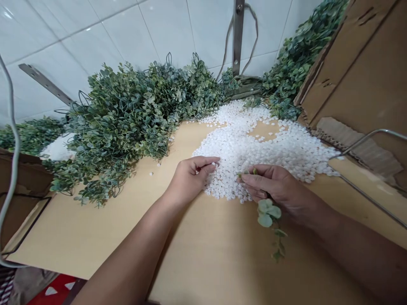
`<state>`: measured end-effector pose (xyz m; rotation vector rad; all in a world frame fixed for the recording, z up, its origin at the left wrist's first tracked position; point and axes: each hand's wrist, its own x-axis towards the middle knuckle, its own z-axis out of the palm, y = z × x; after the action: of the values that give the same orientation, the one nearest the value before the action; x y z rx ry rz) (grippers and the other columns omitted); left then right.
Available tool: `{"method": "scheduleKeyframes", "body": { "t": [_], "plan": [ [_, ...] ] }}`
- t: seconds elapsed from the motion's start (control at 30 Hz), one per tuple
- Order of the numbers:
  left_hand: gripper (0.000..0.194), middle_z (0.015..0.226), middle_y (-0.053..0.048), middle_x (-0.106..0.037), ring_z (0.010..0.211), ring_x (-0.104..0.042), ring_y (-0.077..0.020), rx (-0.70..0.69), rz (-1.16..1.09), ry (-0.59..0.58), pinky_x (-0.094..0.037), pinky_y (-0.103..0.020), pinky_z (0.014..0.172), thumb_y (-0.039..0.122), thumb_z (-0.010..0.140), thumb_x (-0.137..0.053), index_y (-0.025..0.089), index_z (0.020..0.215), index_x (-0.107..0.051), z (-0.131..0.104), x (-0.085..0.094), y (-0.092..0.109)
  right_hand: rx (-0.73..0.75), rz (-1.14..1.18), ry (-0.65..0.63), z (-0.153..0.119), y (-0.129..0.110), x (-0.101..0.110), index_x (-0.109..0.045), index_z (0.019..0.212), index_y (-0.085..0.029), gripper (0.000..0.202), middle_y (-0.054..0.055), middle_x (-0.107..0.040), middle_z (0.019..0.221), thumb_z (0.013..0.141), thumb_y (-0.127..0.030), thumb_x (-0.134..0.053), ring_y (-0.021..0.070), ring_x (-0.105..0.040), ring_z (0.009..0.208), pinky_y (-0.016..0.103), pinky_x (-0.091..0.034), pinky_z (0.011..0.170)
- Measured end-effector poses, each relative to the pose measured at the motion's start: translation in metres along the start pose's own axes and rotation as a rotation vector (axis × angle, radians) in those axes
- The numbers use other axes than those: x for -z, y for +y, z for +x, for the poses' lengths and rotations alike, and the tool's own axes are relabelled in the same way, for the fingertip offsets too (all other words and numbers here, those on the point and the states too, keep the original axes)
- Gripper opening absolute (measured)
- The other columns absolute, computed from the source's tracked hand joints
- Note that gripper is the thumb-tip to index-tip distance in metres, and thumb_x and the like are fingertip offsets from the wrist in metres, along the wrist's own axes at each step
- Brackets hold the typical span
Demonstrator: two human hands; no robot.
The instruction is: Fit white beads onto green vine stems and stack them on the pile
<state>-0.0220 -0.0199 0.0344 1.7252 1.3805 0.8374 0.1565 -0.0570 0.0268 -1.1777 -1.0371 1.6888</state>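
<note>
My right hand (270, 184) is closed around an artificial leaf sprig (269, 213), whose round green leaves hang down below the fingers. Small green tips of it poke out past my thumb. My left hand (192, 176) is at the left edge of a heap of small white plastic pieces (244, 148), thumb and index finger pinched together. A white piece shows between those fingertips. The two hands are apart, with white pieces on the table between them.
A large pile of artificial greenery (136, 110) lies along the tiled wall. More greenery (292, 63) rises beside a cardboard box (359, 72) at right. A bent metal rod (365, 137) juts over the table (197, 245). A white cable (12, 148) hangs at left.
</note>
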Motion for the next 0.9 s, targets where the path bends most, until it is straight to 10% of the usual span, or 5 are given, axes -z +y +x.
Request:
{"method": "scheduleKeyframes", "body": {
  "t": [0.2, 0.43, 0.9],
  "plan": [
    [0.014, 0.089, -0.006, -0.071, 0.083, -0.063, -0.0165, -0.108, -0.056, 0.058, -0.049, -0.028, 0.076, 0.014, 0.073, -0.059, 0.016, 0.080, -0.071, 0.000, 0.000, 0.002, 0.073, -0.104, 0.045, 0.004, 0.010, -0.003, -0.058, 0.066, -0.016, 0.030, -0.007, -0.038, 0.039, 0.065, -0.045, -0.066, 0.0045, -0.031, 0.036, 0.020, -0.022, 0.036],
    [0.007, 0.057, 0.002, -0.063, 0.053, -0.056, -0.0081, 0.081, -0.372, -0.053, -0.047, -0.020, 0.054, 0.012, 0.070, -0.061, 0.014, 0.076, -0.065, -0.003, -0.012, 0.007, 0.180, -0.191, 0.049, -0.003, 0.004, -0.011, -0.060, 0.072, -0.016, 0.029, -0.003, -0.054, 0.055, 0.066, -0.045, -0.066, 0.0092, -0.050, 0.053, 0.021, -0.038, 0.049],
    [0.014, 0.074, -0.003, -0.072, 0.067, -0.066, -0.0137, 0.093, -0.404, -0.075, -0.055, -0.027, 0.068, 0.015, 0.071, -0.062, 0.016, 0.083, -0.070, -0.011, -0.023, 0.007, 0.309, -0.311, 0.070, -0.003, 0.011, -0.011, -0.055, 0.063, -0.017, 0.021, -0.004, -0.049, 0.053, 0.076, -0.033, -0.059, 0.0077, -0.045, 0.049, 0.020, -0.037, 0.047]
  ]
}}
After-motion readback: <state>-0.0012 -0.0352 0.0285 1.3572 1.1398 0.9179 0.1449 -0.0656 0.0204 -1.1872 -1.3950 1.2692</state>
